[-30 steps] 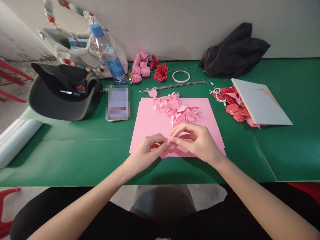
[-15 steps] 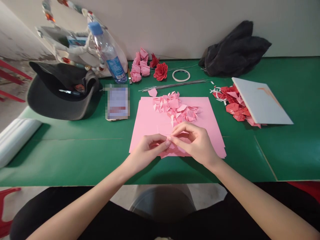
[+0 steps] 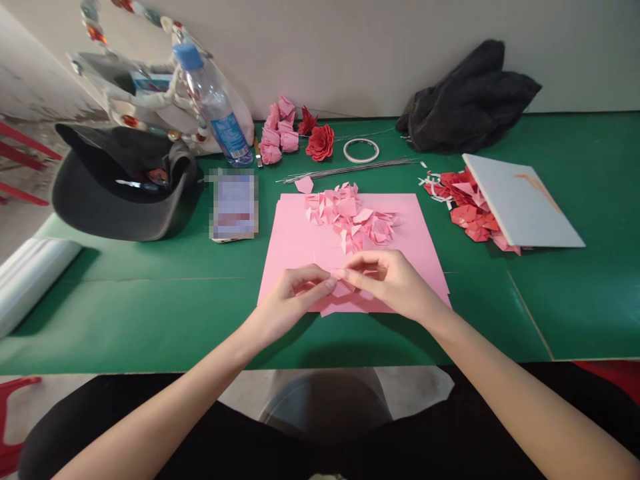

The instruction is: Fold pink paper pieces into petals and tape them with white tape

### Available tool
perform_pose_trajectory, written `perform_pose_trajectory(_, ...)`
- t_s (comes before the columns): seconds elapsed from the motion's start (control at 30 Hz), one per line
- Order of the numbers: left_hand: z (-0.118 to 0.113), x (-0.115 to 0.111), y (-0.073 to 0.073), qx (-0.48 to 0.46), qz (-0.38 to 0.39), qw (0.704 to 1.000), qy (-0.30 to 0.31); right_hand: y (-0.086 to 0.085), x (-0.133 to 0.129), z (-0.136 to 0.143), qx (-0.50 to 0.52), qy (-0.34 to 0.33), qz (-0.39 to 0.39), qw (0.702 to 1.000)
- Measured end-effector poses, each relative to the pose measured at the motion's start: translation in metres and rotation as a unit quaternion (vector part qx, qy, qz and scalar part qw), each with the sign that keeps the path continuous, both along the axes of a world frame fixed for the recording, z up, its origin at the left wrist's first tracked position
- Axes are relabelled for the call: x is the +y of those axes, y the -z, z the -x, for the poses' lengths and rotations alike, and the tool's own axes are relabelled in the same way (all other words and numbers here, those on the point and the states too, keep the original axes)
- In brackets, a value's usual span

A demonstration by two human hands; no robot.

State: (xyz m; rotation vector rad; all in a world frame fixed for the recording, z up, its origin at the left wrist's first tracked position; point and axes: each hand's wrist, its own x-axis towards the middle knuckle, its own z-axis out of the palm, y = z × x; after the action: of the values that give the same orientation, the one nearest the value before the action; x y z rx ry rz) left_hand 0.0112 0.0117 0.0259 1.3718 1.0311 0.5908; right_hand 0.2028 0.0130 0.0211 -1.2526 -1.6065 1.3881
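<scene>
Both hands meet over a stack of pink paper sheets (image 3: 290,247) on the green table. My left hand (image 3: 295,293) pinches a small pink paper piece (image 3: 343,287) between thumb and forefinger. From the other side, my right hand (image 3: 393,283) holds the same piece with thumb and fingers. Its shape is partly hidden by the fingertips. Just beyond the hands lies a loose heap of cut pink paper petals (image 3: 350,213), some of them curled. One single petal (image 3: 304,185) rests past the sheets' far edge.
Behind are thin wires (image 3: 350,171), a tape roll (image 3: 361,151), pink paper roses (image 3: 280,133) and a red paper rose (image 3: 320,142). A bottle (image 3: 227,127), cap (image 3: 125,193) and blurred phone (image 3: 235,203) stand left. Right, a white board (image 3: 525,200) partly covers red petals (image 3: 470,220).
The fingertips have shifted slightly on the pink paper piece, and my right hand's fingers have lowered and flattened a little. The rest of the table stays as it was.
</scene>
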Motion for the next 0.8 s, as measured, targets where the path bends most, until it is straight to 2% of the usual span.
perform_pose_trajectory(0.43, -0.0017, -0.0047, 0.0025, 0.008, -0.024, 1.0, 0.006, 0.0048, -0.0026, 0.004, 0.003, 0.036, -0.023, 0.999)
perform_pose_trajectory(0.67, -0.0017, -0.0033, 0.0077, -0.018, -0.039, 0.998, -0.051, 0.0011, -0.0036, 0.0033, 0.026, 0.011, -0.037, 0.999)
perform_pose_trajectory(0.8, -0.0009, -0.0013, 0.0074, -0.035, -0.021, 0.997, -0.061, 0.0034, -0.0036, 0.0023, 0.033, 0.018, -0.057, 0.998)
